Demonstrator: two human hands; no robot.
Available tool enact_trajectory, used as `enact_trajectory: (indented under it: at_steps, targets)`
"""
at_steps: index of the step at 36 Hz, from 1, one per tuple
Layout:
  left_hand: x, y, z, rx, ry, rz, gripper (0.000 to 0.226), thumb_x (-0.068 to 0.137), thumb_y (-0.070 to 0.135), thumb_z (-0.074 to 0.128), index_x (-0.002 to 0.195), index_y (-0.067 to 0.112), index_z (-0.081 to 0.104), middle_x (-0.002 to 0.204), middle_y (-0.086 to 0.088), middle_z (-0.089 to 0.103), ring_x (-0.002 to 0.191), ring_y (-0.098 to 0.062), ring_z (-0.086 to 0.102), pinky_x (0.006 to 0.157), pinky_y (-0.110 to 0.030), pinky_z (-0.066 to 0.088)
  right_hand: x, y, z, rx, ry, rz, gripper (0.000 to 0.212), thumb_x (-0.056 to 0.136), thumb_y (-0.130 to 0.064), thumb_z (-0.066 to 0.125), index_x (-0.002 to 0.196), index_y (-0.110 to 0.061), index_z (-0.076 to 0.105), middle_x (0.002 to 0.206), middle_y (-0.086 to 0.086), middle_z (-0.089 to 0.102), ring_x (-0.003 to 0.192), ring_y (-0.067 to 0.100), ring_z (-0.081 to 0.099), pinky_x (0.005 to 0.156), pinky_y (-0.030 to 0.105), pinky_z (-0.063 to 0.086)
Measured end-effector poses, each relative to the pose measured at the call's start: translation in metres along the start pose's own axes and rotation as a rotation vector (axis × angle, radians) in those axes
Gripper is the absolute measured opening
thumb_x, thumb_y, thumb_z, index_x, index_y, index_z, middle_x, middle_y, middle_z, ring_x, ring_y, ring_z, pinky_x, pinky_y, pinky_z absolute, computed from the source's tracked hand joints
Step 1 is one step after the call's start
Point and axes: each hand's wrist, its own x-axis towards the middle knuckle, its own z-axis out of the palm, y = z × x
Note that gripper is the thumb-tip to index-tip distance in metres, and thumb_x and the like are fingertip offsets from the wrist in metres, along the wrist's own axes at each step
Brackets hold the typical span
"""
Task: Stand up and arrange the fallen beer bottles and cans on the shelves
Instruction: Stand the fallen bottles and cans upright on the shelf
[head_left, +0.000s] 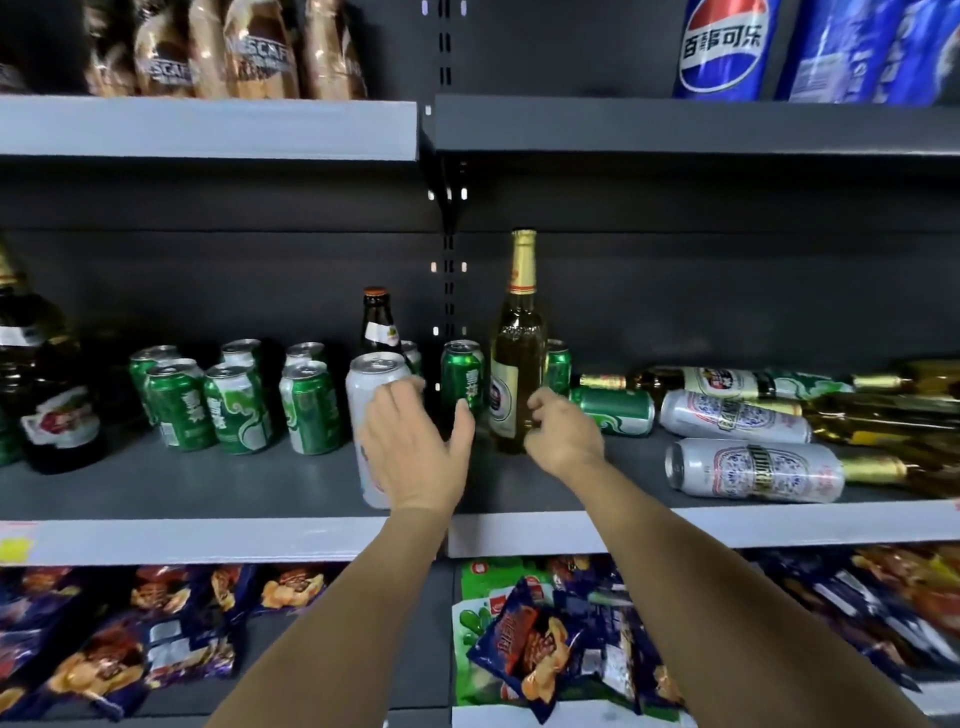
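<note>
While the left hand (410, 447) hovers with fingers spread and relaxed in front of an upright silver can (370, 410), holding nothing so far as the view shows, the right hand (558, 431) sits with loosely curled fingers just beside the base of a tall gold-foiled beer bottle (518, 364) standing on the grey middle shelf (208, 483); whether it touches the glass I cannot tell. Upright green cans (234, 405) cluster to the left near a brown bottle (381, 325), and to the right a green can (615, 410), two silver cans (753, 470) and several bottles (727, 382) lie on their sides.
</note>
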Motion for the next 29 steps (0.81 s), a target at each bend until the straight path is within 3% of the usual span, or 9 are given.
enact_trajectory:
  at_steps: [6, 11, 15, 21, 25, 29]
  targets:
    - [-0.025, 0.053, 0.037, -0.162, -0.284, 0.155, 0.029, 0.088, 0.038, 0.051, 0.102, 0.013, 0.051, 0.095, -0.005, 0.05, 0.084, -0.026, 0.053, 0.065, -0.035, 0.042, 0.013, 0.06, -0.045, -0.359, 0.074, 0.012, 0.045, 0.088, -0.02, 0.057, 0.132, -0.015, 0.048, 0.13, 0.01, 0.055, 0.122, 0.03, 0.048, 0.097, 0.037, 0.037]
    - [-0.045, 0.099, 0.083, -0.227, -0.638, -0.03, 0.03, 0.097, 0.037, 0.05, 0.121, 0.019, 0.044, 0.122, 0.0, 0.044, 0.104, -0.022, 0.053, 0.072, -0.031, 0.039, 0.033, 0.099, -0.065, -0.435, -0.032, 0.025, 0.053, 0.09, -0.024, 0.057, 0.139, -0.016, 0.04, 0.138, 0.009, 0.048, 0.129, 0.03, 0.042, 0.102, 0.04, 0.035]
    - [-0.052, 0.123, 0.121, -0.274, -0.779, -0.192, 0.046, 0.099, 0.037, 0.048, 0.138, 0.016, 0.035, 0.139, -0.007, 0.037, 0.12, -0.027, 0.048, 0.093, -0.039, 0.045, 0.048, 0.122, -0.066, -0.458, -0.1, -0.036, 0.059, 0.093, -0.028, 0.056, 0.146, -0.016, 0.032, 0.145, 0.008, 0.041, 0.134, 0.028, 0.035, 0.108, 0.042, 0.03]
    - [-0.05, 0.138, 0.151, -0.116, -0.74, -0.289, 0.059, 0.1, 0.037, 0.044, 0.15, 0.012, 0.022, 0.153, -0.012, 0.024, 0.139, -0.03, 0.026, 0.11, -0.039, 0.027, 0.07, 0.136, -0.052, -0.458, -0.178, -0.134, 0.074, 0.096, -0.03, 0.052, 0.154, -0.011, 0.01, 0.159, 0.007, 0.017, 0.144, 0.026, 0.02, 0.114, 0.046, 0.021]
    - [-0.046, 0.138, 0.163, -0.162, -0.731, -0.45, 0.059, 0.102, 0.031, 0.042, 0.152, 0.01, 0.017, 0.153, -0.016, 0.024, 0.137, -0.035, 0.031, 0.11, -0.044, 0.031, 0.081, 0.134, -0.047, -0.477, -0.179, -0.18, 0.075, 0.093, -0.028, 0.055, 0.152, -0.013, 0.012, 0.154, 0.009, 0.028, 0.138, 0.029, 0.03, 0.11, 0.044, 0.028]
    - [-0.042, 0.138, 0.178, -0.279, -0.706, -0.611, 0.059, 0.102, 0.031, 0.042, 0.151, 0.009, 0.017, 0.147, -0.02, 0.035, 0.129, -0.037, 0.043, 0.105, -0.044, 0.038, 0.089, 0.128, -0.043, -0.663, -0.138, -0.216, 0.077, 0.091, -0.027, 0.057, 0.152, -0.012, 0.013, 0.146, 0.01, 0.041, 0.132, 0.029, 0.032, 0.105, 0.041, 0.028]
